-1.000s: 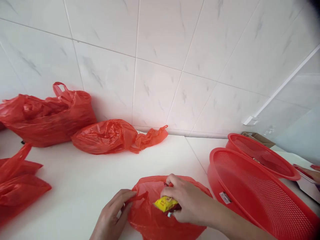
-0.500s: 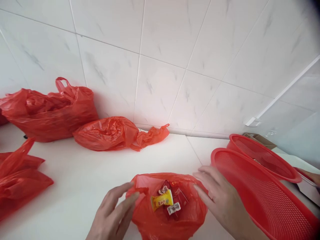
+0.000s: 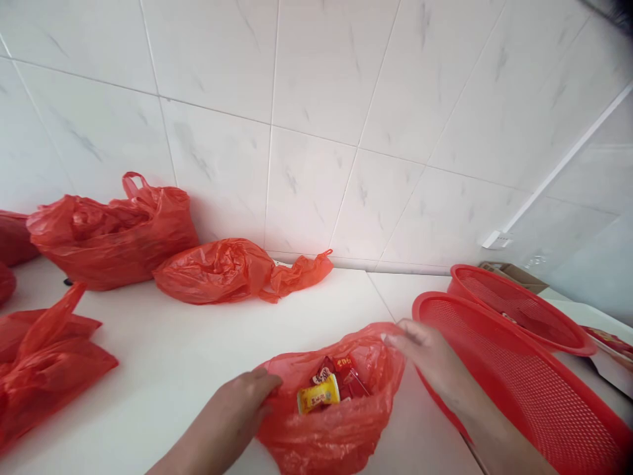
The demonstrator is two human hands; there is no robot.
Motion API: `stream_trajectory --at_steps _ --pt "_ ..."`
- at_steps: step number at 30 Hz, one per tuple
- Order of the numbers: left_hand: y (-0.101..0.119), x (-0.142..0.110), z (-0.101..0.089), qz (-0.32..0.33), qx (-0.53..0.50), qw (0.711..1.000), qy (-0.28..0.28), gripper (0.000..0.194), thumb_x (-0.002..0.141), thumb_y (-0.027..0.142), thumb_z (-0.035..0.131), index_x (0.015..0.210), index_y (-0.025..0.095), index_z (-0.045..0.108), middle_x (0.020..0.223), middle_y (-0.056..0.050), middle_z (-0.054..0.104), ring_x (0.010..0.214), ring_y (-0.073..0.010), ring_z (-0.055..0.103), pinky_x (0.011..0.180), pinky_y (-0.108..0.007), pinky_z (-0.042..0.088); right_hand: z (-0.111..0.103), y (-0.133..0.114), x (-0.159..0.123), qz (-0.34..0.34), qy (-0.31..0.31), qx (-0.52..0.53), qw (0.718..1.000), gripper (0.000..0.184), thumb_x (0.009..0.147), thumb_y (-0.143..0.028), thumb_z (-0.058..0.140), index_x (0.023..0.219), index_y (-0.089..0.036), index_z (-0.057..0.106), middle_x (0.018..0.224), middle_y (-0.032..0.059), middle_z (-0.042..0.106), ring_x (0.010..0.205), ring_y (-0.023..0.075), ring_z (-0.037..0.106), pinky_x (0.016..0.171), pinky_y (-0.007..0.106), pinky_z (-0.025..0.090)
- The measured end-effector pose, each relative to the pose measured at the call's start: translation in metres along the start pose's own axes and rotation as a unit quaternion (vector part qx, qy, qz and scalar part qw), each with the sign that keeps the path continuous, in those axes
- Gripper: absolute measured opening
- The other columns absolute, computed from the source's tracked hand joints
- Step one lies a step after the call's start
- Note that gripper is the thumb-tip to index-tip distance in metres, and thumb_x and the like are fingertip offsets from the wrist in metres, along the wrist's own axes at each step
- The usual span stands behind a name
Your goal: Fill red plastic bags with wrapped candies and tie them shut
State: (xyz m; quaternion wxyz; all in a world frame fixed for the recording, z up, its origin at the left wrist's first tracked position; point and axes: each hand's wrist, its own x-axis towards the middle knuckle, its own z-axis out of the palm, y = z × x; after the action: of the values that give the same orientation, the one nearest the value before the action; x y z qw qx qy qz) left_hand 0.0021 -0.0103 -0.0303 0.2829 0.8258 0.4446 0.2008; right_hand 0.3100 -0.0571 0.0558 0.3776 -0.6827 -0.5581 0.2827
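Note:
A small red plastic bag (image 3: 331, 432) lies open on the white counter (image 3: 188, 369) in front of me. My left hand (image 3: 235, 415) grips its left rim. My right hand (image 3: 425, 356) pinches the bag's right rim and holds it up. Inside the bag lie a yellow wrapped candy (image 3: 318, 394) and a few red wrapped candies (image 3: 346, 379).
Two red mesh baskets (image 3: 519, 389) stand at the right, one behind the other (image 3: 524, 310). More red plastic bags lie at the back (image 3: 227, 270), back left (image 3: 113, 231) and left front (image 3: 44, 356). A tiled wall rises behind the counter.
My right hand let go of the yellow candy inside the bag and moved out to the bag's right rim. My left hand shifted to the left rim. The bag's mouth now stands wider.

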Motion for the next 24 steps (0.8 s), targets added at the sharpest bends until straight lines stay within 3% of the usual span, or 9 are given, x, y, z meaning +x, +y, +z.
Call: stream_trajectory --at_steps 3,6,11,13,15,17,19,21,24 --pt "0.012 0.008 -0.034 0.011 -0.051 0.992 0.117 0.017 0.082 0.018 0.046 0.08 0.024 0.063 0.078 0.001 0.062 0.071 -0.0151 0.058 0.064 -0.024 0.043 -0.014 -0.017 0.002 -0.005 0.077 0.221 0.972 0.018 0.078 -0.039 0.064 0.078 -0.021 0.063 0.08 0.0009 0.064 0.078 0.0171 0.06 0.07 0.028 0.046" --pt "0.027 0.012 -0.068 0.011 -0.174 0.952 0.251 0.005 0.082 0.028 0.054 0.082 0.024 0.058 0.075 0.003 0.058 0.067 -0.0137 0.052 0.06 -0.022 0.041 -0.021 -0.033 -0.002 -0.075 0.164 0.35 0.919 0.008 0.073 -0.03 0.07 0.078 -0.025 0.066 0.079 0.0005 0.063 0.074 0.016 0.059 0.066 0.028 0.049" --pt "0.048 0.017 -0.093 0.058 -0.344 0.894 0.282 0.005 0.081 0.027 0.061 0.085 0.025 0.059 0.086 0.002 0.058 0.076 -0.0119 0.052 0.063 -0.019 0.042 -0.011 -0.046 -0.009 -0.13 0.236 0.345 0.899 0.007 0.07 -0.026 0.071 0.071 -0.021 0.066 0.11 0.0024 0.06 0.077 0.014 0.059 0.058 0.023 0.049" --pt "0.056 0.021 -0.092 0.059 -0.378 0.882 0.275 0.004 0.08 0.024 0.06 0.085 0.024 0.06 0.087 0.002 0.058 0.076 -0.0112 0.052 0.062 -0.019 0.041 -0.001 -0.047 -0.007 -0.106 0.212 0.37 0.898 0.012 0.069 -0.027 0.072 0.068 -0.019 0.063 0.108 0.0038 0.061 0.078 0.0144 0.059 0.058 0.022 0.048" --pt "0.065 0.026 -0.089 0.049 -0.388 0.882 0.263 0.005 0.08 0.022 0.057 0.085 0.024 0.059 0.084 0.003 0.058 0.071 -0.0104 0.051 0.059 -0.019 0.04 0.012 -0.049 -0.004 -0.078 0.15 0.431 0.886 0.018 0.073 -0.031 0.07 0.067 -0.019 0.057 0.082 0.0016 0.063 0.068 0.0128 0.057 0.055 0.023 0.047" --pt "0.073 0.03 -0.084 0.039 -0.343 0.9 0.267 0.005 0.079 0.019 0.056 0.081 0.023 0.058 0.077 0.004 0.057 0.065 -0.0099 0.048 0.059 -0.02 0.039 0.027 -0.053 -0.002 -0.066 0.081 0.491 0.865 0.027 0.079 -0.036 0.064 0.064 -0.02 0.048 0.057 -0.0049 0.048 0.049 0.0079 0.044 0.047 0.02 0.041" --pt "0.081 0.035 -0.079 0.041 -0.25 0.921 0.298 0.008 0.075 0.014 0.056 0.074 0.022 0.058 0.07 0.004 0.055 0.063 -0.01 0.046 0.059 -0.021 0.037 0.044 -0.058 -0.003 -0.063 0.027 0.511 0.857 0.03 0.085 -0.044 0.055 0.067 -0.021 0.047 0.048 -0.0085 0.034 0.04 0.0055 0.024 0.039 0.018 0.03" --pt "0.087 0.038 -0.074 0.038 -0.196 0.927 0.316 0.01 0.072 0.011 0.055 0.069 0.021 0.057 0.066 0.005 0.053 0.062 -0.0102 0.046 0.058 -0.022 0.037 0.06 -0.063 -0.008 -0.069 0.0 0.465 0.883 0.028 0.088 -0.051 0.047 0.087 -0.024 0.054 0.047 -0.0091 0.034 0.04 0.0058 0.018 0.037 0.017 0.021" --pt "0.095 0.042 -0.065 0.013 -0.276 0.922 0.271 0.011 0.072 0.011 0.052 0.077 0.02 0.056 0.066 0.005 0.053 0.059 -0.0095 0.046 0.053 -0.021 0.038 0.079 -0.073 -0.017 -0.066 -0.033 0.356 0.931 0.049 0.089 -0.057 0.039 0.125 -0.025 0.046 0.05 -0.0077 0.039 0.042 0.0075 0.027 0.04 0.018 0.022"
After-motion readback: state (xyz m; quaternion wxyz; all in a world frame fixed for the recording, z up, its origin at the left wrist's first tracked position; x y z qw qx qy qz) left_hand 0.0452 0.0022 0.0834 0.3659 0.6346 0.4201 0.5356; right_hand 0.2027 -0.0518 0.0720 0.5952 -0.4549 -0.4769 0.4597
